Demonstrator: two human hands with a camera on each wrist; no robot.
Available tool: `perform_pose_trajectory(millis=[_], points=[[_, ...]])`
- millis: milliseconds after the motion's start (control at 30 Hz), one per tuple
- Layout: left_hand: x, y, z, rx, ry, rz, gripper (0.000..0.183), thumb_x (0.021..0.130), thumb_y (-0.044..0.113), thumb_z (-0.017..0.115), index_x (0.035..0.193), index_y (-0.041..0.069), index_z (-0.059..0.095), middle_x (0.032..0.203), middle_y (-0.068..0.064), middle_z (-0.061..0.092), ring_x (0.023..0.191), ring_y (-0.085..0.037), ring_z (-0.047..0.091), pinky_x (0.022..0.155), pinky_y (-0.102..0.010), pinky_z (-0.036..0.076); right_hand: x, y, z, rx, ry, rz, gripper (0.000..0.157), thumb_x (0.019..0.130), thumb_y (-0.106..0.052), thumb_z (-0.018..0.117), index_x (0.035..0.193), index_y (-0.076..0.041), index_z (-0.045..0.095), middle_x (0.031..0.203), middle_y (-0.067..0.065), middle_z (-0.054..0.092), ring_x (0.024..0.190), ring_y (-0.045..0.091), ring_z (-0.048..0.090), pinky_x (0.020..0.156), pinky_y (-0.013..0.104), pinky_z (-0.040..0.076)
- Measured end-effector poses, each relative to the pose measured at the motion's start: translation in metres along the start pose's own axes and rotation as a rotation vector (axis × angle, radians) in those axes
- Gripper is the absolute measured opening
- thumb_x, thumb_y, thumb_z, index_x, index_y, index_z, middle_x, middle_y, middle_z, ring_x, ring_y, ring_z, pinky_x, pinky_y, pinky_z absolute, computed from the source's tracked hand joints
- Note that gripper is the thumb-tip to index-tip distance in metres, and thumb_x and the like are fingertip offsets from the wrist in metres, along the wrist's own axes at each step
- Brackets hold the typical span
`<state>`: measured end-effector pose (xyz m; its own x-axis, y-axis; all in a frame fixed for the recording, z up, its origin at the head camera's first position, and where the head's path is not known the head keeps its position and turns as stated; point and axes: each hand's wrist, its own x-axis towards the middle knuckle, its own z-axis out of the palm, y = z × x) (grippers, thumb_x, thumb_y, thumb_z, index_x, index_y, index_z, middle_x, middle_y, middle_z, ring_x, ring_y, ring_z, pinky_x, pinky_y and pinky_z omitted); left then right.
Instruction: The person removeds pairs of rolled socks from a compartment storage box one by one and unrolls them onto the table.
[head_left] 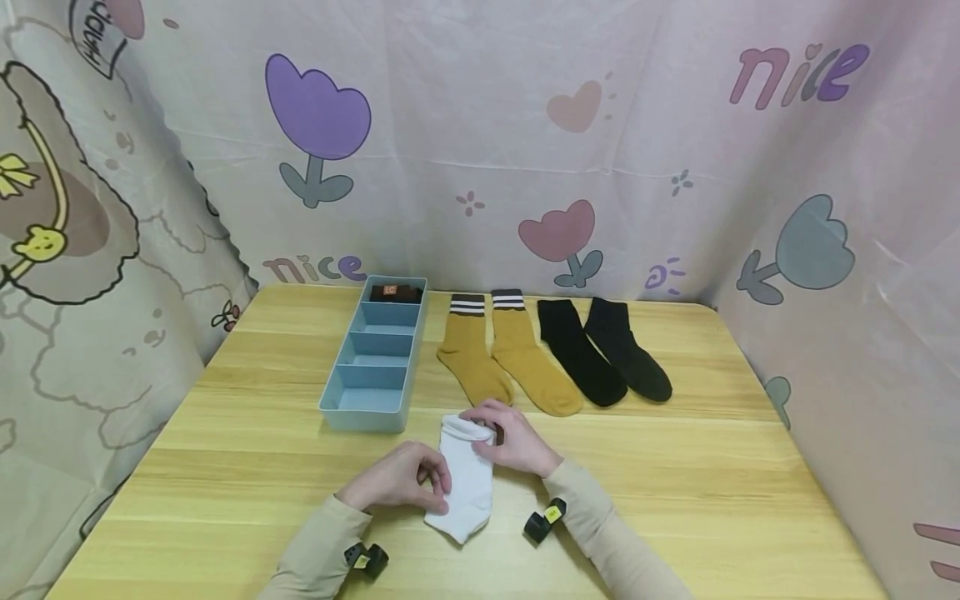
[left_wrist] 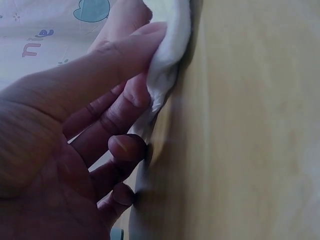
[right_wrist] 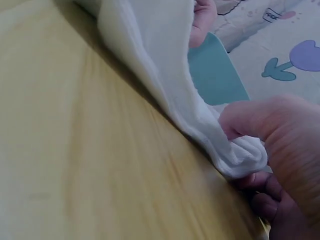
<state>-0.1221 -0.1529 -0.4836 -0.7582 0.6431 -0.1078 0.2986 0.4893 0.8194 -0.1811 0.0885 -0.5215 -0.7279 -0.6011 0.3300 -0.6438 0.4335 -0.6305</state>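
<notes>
A white sock (head_left: 467, 487) lies on the wooden table with its cuff toward the back and its toe end toward the front. My right hand (head_left: 517, 439) pinches the cuff end, thumb on top and fingers beneath the folded fabric, as the right wrist view of the sock (right_wrist: 165, 75) shows. On the left edge of the sock, lower down, my left hand (head_left: 405, 477) pinches the cloth (left_wrist: 170, 50) between thumb and forefinger. Its other fingers (left_wrist: 125, 147) curl loosely beside the table surface.
Behind my left hand stands a blue divided box (head_left: 405, 400), its rear compartment holding a dark brown rolled item (head_left: 397, 293). Mustard socks with striped cuffs (head_left: 468, 350) lie beside it, then black socks (head_left: 581, 354). A printed curtain (head_left: 450, 125) hangs along the table's back edge.
</notes>
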Motion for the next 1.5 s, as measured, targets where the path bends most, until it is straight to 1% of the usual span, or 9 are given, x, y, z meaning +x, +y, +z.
perform_pose_trajectory(millis=[267, 467, 700, 900, 1033, 1133, 1333, 1433, 1500], points=[[0.000, -0.001, 0.000, -0.010, -0.006, 0.002, 0.018, 0.072, 0.015, 0.088, 0.080, 0.012, 0.071, 0.071, 0.004, 0.070, 0.061, 0.003, 0.050, 0.059, -0.015, 0.039, 0.002, 0.002, 0.003, 0.103, 0.131, 0.070, 0.027, 0.091, -0.007, 0.070, 0.117, -0.006, 0.073, 0.098, 0.006, 0.069, 0.080, 0.009, 0.053, 0.071, 0.020, 0.046], [-0.001, -0.001, 0.000, -0.001, -0.007, 0.011, 0.018, 0.073, 0.015, 0.088, 0.080, 0.013, 0.071, 0.071, 0.005, 0.070, 0.060, 0.003, 0.048, 0.059, -0.014, 0.037, 0.005, 0.004, 0.006, 0.117, 0.181, 0.100, 0.016, 0.094, -0.012, 0.069, 0.106, -0.006, 0.077, 0.089, 0.004, 0.069, 0.074, 0.004, 0.051, 0.066, 0.018, 0.044], [0.000, -0.001, 0.000, 0.001, -0.009, 0.016, 0.018, 0.073, 0.015, 0.087, 0.081, 0.013, 0.071, 0.070, 0.005, 0.069, 0.060, 0.003, 0.046, 0.059, -0.014, 0.036, 0.010, 0.004, 0.008, 0.077, 0.221, 0.150, 0.012, 0.093, -0.017, 0.071, 0.096, -0.008, 0.077, 0.075, 0.000, 0.064, 0.068, 0.002, 0.050, 0.062, 0.017, 0.043], [-0.001, -0.001, -0.001, -0.007, -0.020, 0.007, 0.019, 0.072, 0.013, 0.087, 0.082, 0.012, 0.071, 0.071, 0.004, 0.069, 0.061, 0.003, 0.047, 0.059, -0.015, 0.037, 0.006, 0.003, 0.009, 0.097, 0.251, 0.109, 0.005, 0.088, -0.011, 0.074, 0.088, -0.007, 0.071, 0.072, 0.001, 0.061, 0.063, -0.002, 0.047, 0.056, 0.016, 0.043], [-0.003, -0.002, -0.003, -0.027, -0.031, 0.018, 0.019, 0.073, 0.010, 0.086, 0.085, 0.011, 0.071, 0.074, 0.000, 0.070, 0.061, 0.002, 0.047, 0.059, -0.015, 0.038, -0.002, 0.001, 0.005, 0.150, 0.248, 0.058, 0.012, 0.085, -0.003, 0.074, 0.095, -0.004, 0.067, 0.069, 0.004, 0.061, 0.061, -0.004, 0.046, 0.052, 0.017, 0.043], [-0.005, -0.003, -0.005, -0.037, -0.035, 0.037, 0.020, 0.073, 0.005, 0.083, 0.088, 0.009, 0.071, 0.078, -0.004, 0.072, 0.063, 0.001, 0.047, 0.059, -0.015, 0.039, -0.007, 0.001, 0.001, 0.167, 0.229, 0.056, 0.017, 0.085, -0.002, 0.074, 0.100, -0.002, 0.068, 0.069, 0.004, 0.062, 0.061, -0.004, 0.047, 0.053, 0.016, 0.043], [-0.009, -0.006, -0.010, -0.059, -0.031, 0.058, 0.026, 0.072, -0.006, 0.074, 0.095, 0.008, 0.072, 0.087, -0.006, 0.074, 0.067, -0.001, 0.048, 0.061, -0.014, 0.041, -0.019, 0.009, -0.007, 0.141, 0.197, 0.026, 0.013, 0.085, -0.003, 0.075, 0.097, -0.005, 0.073, 0.072, 0.002, 0.062, 0.064, 0.003, 0.052, 0.056, 0.017, 0.045], [-0.011, -0.007, -0.012, -0.079, -0.032, 0.074, 0.031, 0.072, -0.010, 0.068, 0.099, 0.006, 0.071, 0.090, -0.007, 0.076, 0.069, -0.002, 0.050, 0.062, -0.014, 0.041, -0.025, 0.013, -0.012, 0.141, 0.190, -0.036, 0.028, 0.084, 0.002, 0.072, 0.111, -0.002, 0.070, 0.085, 0.006, 0.065, 0.076, 0.014, 0.058, 0.066, 0.024, 0.050], [-0.012, -0.008, -0.013, -0.088, -0.031, 0.083, 0.035, 0.072, -0.012, 0.065, 0.102, 0.005, 0.070, 0.092, -0.007, 0.077, 0.071, -0.002, 0.054, 0.063, -0.014, 0.041, -0.029, 0.016, -0.015, 0.125, 0.176, -0.069, 0.037, 0.082, 0.004, 0.071, 0.119, -0.003, 0.067, 0.101, 0.010, 0.066, 0.093, 0.021, 0.061, 0.081, 0.029, 0.052]])
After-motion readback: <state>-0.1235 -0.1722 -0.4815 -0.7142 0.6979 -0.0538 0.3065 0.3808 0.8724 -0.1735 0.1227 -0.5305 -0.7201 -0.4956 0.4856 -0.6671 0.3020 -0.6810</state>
